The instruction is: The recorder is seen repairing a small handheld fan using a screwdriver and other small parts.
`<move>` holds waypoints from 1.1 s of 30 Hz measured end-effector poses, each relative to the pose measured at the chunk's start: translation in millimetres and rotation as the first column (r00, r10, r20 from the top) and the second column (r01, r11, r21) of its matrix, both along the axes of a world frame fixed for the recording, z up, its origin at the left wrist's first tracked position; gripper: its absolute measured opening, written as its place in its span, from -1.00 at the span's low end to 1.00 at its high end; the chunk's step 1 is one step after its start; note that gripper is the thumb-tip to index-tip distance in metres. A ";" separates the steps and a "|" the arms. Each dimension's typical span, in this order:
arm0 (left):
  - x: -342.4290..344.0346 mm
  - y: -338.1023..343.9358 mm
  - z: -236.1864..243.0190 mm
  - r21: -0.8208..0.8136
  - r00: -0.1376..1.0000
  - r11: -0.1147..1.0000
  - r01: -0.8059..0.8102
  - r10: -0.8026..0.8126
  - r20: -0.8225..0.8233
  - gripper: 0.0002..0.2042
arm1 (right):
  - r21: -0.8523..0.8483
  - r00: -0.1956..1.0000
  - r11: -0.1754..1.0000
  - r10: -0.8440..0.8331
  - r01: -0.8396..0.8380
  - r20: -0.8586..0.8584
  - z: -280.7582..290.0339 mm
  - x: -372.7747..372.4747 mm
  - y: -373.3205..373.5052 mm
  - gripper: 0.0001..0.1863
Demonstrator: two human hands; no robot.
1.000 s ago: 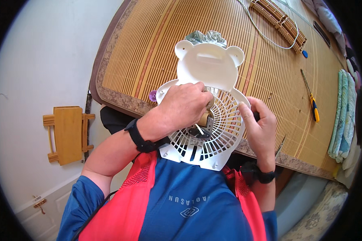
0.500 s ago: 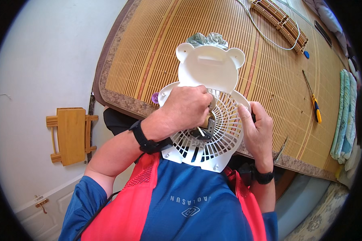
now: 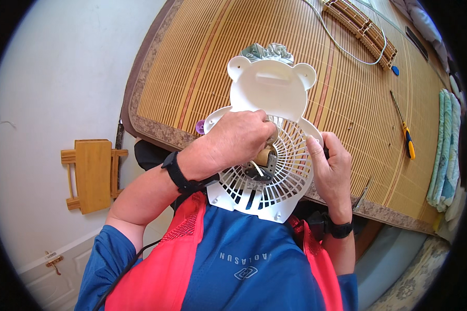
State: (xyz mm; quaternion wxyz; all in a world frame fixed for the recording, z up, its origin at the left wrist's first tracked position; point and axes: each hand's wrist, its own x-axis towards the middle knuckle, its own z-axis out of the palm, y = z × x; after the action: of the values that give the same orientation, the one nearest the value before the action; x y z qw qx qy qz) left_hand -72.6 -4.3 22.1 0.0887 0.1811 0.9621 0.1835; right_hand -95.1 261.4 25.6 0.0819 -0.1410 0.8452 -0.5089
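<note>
Mat (image 3: pixel 192 98) of narrow bamboo slats, yellowish-brown with some reddish stripes and a patterned border of cloth, covers the broad surface before the person. Nearer is the person's blue shirt (image 3: pixel 254 233), smooth and slightly shiny, with pale lettering and an emblem on the chest, under a red vest (image 3: pixel 155 269) partly of mesh.

White plastic shell (image 3: pixel 267 96), in the form of a bear with two round ears, is tilted between the person's body and the edge of the mat. Its open inside faces up: the head part is a shallow, smooth bowl, and the body part is a round grille of thin ribs. At the left is a wooden stool (image 3: pixel 92 176) with smooth boards; at the far right are folded cloths (image 3: pixel 445 150), soft, greenish and patterned.

The left hand (image 3: pixel 238 137) is bent closely over the grille — its fingertips are hidden, so I cannot tell what they pinch. The right hand (image 3: pixel 331 166) holds the shell's right rim, thumb on the inner side. Behind the ears is a crumpled grey-green cloth (image 3: pixel 269 53). On the mat lies a screwdriver (image 3: pixel 407 137) with yellow-and-dark handle. Inside the shell sits a motor (image 3: pixel 264 157) — tan coil, dark metal frame — just below the left hand. Smallest is a round purple piece (image 3: pixel 200 127), beside the shell's left edge.
</note>
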 end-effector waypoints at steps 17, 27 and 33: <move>8.3 -0.2 -6.7 0.091 0.995 0.993 -0.076 0.082 -0.059 -0.81 | -0.035 1.000 0.999 -0.002 0.002 0.019 -1.8 -0.3 -0.5 -0.77; 25.1 -5.4 1.7 0.069 0.990 0.988 -0.140 0.138 0.034 -0.69 | 0.034 0.990 0.999 -0.036 0.041 -0.138 1.2 3.6 0.0 -0.52; 39.4 -9.1 -8.6 0.190 0.978 0.959 -0.210 0.202 0.059 -0.66 | 0.320 0.853 0.947 0.134 0.040 -0.504 40.9 2.3 -21.8 -0.28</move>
State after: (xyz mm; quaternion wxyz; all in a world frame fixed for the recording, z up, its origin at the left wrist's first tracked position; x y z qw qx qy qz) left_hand -33.2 -13.5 13.6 0.0697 0.0842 0.9511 0.2889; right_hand -92.8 239.7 66.5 -0.1151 -0.2787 0.9029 -0.3064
